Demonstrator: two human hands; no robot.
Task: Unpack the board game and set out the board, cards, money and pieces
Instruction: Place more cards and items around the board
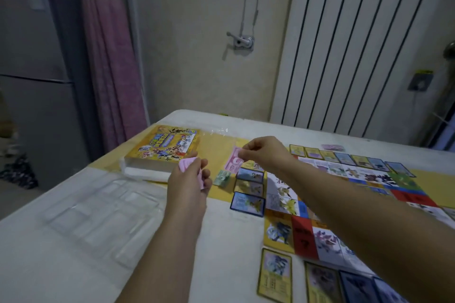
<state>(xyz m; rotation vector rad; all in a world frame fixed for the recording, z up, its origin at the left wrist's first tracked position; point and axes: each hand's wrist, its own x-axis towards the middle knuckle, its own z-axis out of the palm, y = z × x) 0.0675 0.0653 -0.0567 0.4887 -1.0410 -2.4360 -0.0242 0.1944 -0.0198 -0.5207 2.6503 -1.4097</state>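
One pink banknote hangs from my right hand, pinched between thumb and fingertips above the bench, just past the board's near-left corner. My left hand grips a small sheaf of pink notes, fingers curled round it. A small pile of green notes lies on the bench between the two hands.

I judge the main risk to be the paper itself. The note is thin and held only by one edge, so it could flutter on release and land skewed, or on the green pile, mixing the colours. It could also come down on the column of cards lying along the edge of the board and nudge them out of line. The sheaf could fan open and shed notes if my left grip loosens while I watch the right.

Print on the pink note looks like a figure ending in zeros, too blurred to read. The yellow game box, beyond my left hand, carries a bold title facing away from me, and I cannot make it out. A clear plastic tray lies near-left, unmarked.
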